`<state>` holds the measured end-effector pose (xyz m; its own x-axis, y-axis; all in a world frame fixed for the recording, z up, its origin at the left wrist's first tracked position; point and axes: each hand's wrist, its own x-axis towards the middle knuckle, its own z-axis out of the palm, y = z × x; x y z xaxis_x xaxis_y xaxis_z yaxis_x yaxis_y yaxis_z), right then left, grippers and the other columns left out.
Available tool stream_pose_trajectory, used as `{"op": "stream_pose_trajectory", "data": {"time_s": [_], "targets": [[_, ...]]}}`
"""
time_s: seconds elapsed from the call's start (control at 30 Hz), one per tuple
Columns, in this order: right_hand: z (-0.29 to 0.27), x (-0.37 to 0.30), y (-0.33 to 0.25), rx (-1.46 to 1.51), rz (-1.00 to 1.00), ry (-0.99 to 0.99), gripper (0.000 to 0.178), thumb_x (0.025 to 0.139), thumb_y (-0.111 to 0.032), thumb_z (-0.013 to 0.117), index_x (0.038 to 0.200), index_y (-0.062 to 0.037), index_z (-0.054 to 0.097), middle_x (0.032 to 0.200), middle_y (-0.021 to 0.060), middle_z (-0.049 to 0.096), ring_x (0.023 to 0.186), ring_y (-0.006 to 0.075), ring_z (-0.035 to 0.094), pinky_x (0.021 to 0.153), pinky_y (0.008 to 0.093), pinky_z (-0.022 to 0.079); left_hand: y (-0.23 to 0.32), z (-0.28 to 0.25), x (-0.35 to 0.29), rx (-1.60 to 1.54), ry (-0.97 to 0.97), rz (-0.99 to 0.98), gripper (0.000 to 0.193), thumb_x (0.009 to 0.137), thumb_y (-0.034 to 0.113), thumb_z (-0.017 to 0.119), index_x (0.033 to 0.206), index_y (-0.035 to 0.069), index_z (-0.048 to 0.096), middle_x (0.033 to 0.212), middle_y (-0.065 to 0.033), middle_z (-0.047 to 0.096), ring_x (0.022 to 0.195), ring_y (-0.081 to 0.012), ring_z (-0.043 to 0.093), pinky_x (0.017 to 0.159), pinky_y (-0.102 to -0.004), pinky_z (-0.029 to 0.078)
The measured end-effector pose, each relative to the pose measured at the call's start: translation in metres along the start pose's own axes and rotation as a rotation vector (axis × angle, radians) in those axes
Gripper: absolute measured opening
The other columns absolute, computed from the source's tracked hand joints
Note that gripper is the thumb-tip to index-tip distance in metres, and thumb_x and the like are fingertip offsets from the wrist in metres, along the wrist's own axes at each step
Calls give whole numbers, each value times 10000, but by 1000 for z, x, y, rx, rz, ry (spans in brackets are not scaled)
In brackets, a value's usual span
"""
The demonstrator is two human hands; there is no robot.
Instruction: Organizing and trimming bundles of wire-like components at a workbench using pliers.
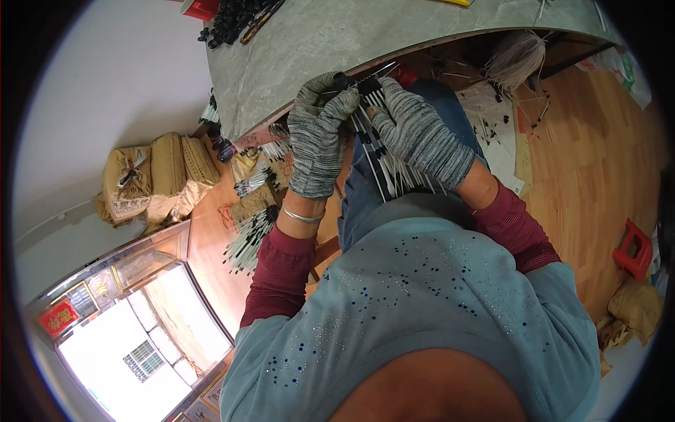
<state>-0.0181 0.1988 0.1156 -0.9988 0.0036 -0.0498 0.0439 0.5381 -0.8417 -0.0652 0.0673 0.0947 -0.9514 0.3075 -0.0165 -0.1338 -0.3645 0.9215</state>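
Both my hands wear grey striped knit gloves and meet over my lap, just below the table edge. My left hand point(318, 133) is closed, thumb and fingers pinched together beside a small black piece; what lies between the fingertips is hard to make out. Fingers curled, my right hand point(418, 133) grips the upper part of a bundle of thin white rods point(401, 177) with black sections. The bundle lies along my thighs, its lower ends against my waist. A thin rod slants past the fingertips toward the table.
The grey table point(316, 42) bears a heap of black pieces point(235, 20) at its left. More rod bundles point(254, 235) lie on the floor at left, near brown wrapped packages point(165, 172). A clump of pale strands point(517, 60) and a red stool point(634, 250) are at right.
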Motion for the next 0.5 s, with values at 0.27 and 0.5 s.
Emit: {"op": "stream_pose_trajectory", "data": {"time_s": [0.27,0.5], "targets": [[-1,9,10,25,-77,-91,453,784,-246,454,1093,71,357,942,223,486,899,319,470,792,321,372,-1,-5,0,-21,17,-48,253,675,14,583,912,18,495,865,-56,523,806,-161,515,711,-278,443],[9,16,21,23,-365,91,285,753,-170,446,910,66,416,707,217,507,685,336,507,617,351,422,-7,-14,3,-152,22,-83,248,674,11,581,905,23,490,794,-60,537,717,-139,533,614,-232,463]]}}
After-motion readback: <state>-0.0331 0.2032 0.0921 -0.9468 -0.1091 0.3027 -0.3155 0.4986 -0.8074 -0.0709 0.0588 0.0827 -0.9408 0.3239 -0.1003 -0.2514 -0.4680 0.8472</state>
